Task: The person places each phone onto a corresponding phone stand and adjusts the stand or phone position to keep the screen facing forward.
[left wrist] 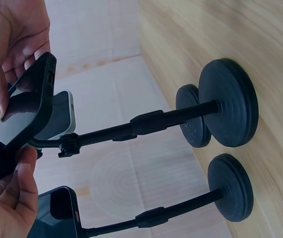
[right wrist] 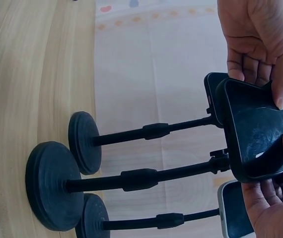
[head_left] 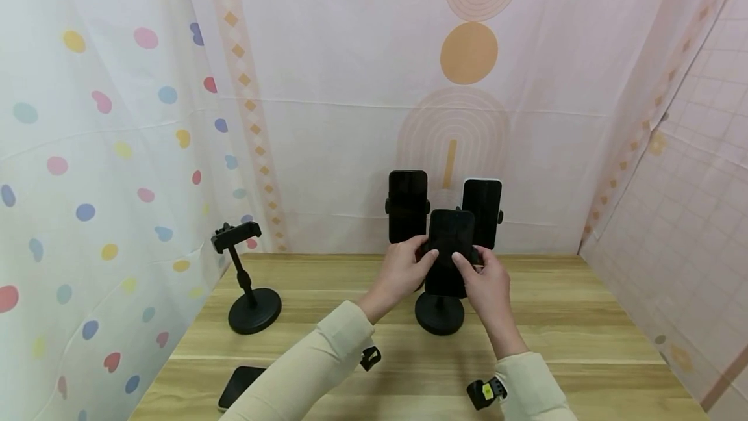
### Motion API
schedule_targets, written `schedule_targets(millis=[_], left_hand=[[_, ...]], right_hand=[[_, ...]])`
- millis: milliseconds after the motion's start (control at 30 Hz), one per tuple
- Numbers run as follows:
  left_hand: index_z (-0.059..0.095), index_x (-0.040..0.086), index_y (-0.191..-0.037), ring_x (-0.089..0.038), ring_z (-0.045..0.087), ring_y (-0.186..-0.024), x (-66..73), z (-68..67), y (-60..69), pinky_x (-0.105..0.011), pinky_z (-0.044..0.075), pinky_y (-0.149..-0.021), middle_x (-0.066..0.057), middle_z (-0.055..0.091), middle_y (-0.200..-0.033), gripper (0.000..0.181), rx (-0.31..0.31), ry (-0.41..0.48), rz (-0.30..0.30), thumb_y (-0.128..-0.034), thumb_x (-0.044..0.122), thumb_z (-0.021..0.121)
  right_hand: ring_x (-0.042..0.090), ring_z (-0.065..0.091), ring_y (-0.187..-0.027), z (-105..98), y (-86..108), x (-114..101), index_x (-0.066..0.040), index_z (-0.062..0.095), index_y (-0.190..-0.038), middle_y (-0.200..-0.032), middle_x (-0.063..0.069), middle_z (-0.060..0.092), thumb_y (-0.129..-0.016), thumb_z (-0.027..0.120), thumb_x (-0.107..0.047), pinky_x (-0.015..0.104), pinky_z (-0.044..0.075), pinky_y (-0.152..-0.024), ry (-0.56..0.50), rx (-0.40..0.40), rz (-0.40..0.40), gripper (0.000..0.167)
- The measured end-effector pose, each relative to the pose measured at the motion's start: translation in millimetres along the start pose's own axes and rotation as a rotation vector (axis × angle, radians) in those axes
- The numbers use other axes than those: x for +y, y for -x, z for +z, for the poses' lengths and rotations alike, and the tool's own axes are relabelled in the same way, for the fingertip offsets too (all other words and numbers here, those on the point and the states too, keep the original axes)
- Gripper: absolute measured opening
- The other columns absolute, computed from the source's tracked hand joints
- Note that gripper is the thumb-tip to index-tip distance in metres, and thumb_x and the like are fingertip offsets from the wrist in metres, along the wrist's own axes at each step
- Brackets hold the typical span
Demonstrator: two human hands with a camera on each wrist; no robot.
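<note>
Both hands hold a black smartphone (head_left: 450, 245) upright at the head of the middle phone stand, whose round black base (head_left: 439, 320) rests on the table. My left hand (head_left: 404, 267) grips the phone's left side, its thumb on the screen's edge. From the right, my right hand (head_left: 488, 283) grips the other side, thumb over the screen and fingers behind. The stand's black pole (right wrist: 139, 179) runs up to a joint behind the phone. Most of the holder's clamp is hidden by the phone and hands.
Behind stand two more phone stands, one with a black phone (head_left: 408, 205), one with a white-edged phone (head_left: 482, 212). To the left is a stand with a bare holder (head_left: 236, 236). Another phone (head_left: 241, 383) lies near the front, partly behind the left sleeve. Curtains surround the wooden table (head_left: 584, 330).
</note>
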State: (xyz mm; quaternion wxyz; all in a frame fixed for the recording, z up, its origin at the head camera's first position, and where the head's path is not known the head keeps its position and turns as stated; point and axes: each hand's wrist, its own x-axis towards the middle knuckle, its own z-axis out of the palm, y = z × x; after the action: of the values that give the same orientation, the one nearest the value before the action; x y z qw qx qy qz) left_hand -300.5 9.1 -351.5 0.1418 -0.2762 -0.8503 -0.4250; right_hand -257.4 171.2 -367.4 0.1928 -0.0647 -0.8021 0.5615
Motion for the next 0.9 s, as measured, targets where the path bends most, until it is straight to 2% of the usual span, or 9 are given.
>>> schedule_targets(millis=[200, 367, 500, 633, 800, 900], left_hand=[[0.063, -0.006, -0.126, -0.007, 0.05, -0.053, 0.6, 2.4, 2.1, -0.024, 0.048, -0.057, 0.001, 0.06, -0.069, 0.037, 0.032, -0.015, 0.012, -0.0982, 0.019, 0.064], [0.064, -0.005, -0.125, -0.006, 0.051, -0.055, 1.0, 3.0, 1.9, -0.024, 0.049, -0.059, -0.002, 0.063, -0.073, 0.037, 0.045, -0.026, 0.017, -0.0978, 0.019, 0.065], [0.063, -0.004, -0.127, -0.007, 0.054, -0.061, 1.5, 1.6, 1.6, -0.025, 0.051, -0.063, -0.004, 0.067, -0.08, 0.037, 0.027, -0.015, 0.006, -0.098, 0.019, 0.065], [0.063, -0.003, -0.127, -0.008, 0.056, -0.065, 1.7, 1.7, -0.4, -0.025, 0.051, -0.065, -0.005, 0.068, -0.085, 0.037, 0.006, -0.006, -0.011, -0.0979, 0.019, 0.064], [0.069, 0.001, -0.116, -0.01, 0.056, -0.066, 1.6, 0.4, -5.3, -0.026, 0.049, -0.062, -0.002, 0.066, -0.081, 0.027, -0.004, 0.015, -0.027, -0.0949, 0.017, 0.066], [0.07, 0.001, -0.114, -0.01, 0.056, -0.068, 1.3, -1.1, -7.8, -0.025, 0.049, -0.063, -0.001, 0.066, -0.081, 0.027, -0.027, 0.025, -0.048, -0.0936, 0.019, 0.068]], right_hand=[[0.035, 0.067, -0.099, -1.0, -2.9, 0.6, 0.005, 0.055, -0.133, -0.118, 0.024, 0.064, -0.097, 0.067, -0.027, 0.042, 0.055, -0.079, 0.022, 0.004, -0.044, 0.049], [0.034, 0.067, -0.098, -1.9, -4.7, 1.8, 0.005, 0.057, -0.132, -0.116, 0.023, 0.065, -0.096, 0.068, -0.027, 0.038, 0.055, -0.076, 0.017, 0.006, -0.053, 0.049], [0.031, 0.067, -0.096, -2.9, -4.5, 3.1, 0.002, 0.058, -0.134, -0.115, 0.022, 0.066, -0.096, 0.068, -0.03, 0.032, 0.054, -0.073, 0.006, 0.002, -0.04, 0.051], [0.03, 0.066, -0.095, -4.9, -4.2, 4.8, 0.001, 0.057, -0.136, -0.118, 0.021, 0.066, -0.097, 0.067, -0.031, 0.033, 0.054, -0.073, 0.012, -0.003, -0.031, 0.052], [0.03, 0.064, -0.101, -7.2, -4.5, 6.5, 0.001, 0.055, -0.138, -0.123, 0.02, 0.064, -0.1, 0.062, -0.029, 0.037, 0.055, -0.079, 0.002, -0.014, -0.032, 0.049], [0.029, 0.063, -0.102, -8.0, -5.7, 7.3, 0.0, 0.055, -0.139, -0.123, 0.02, 0.064, -0.101, 0.061, -0.028, 0.035, 0.054, -0.08, -0.025, -0.028, -0.029, 0.048]])
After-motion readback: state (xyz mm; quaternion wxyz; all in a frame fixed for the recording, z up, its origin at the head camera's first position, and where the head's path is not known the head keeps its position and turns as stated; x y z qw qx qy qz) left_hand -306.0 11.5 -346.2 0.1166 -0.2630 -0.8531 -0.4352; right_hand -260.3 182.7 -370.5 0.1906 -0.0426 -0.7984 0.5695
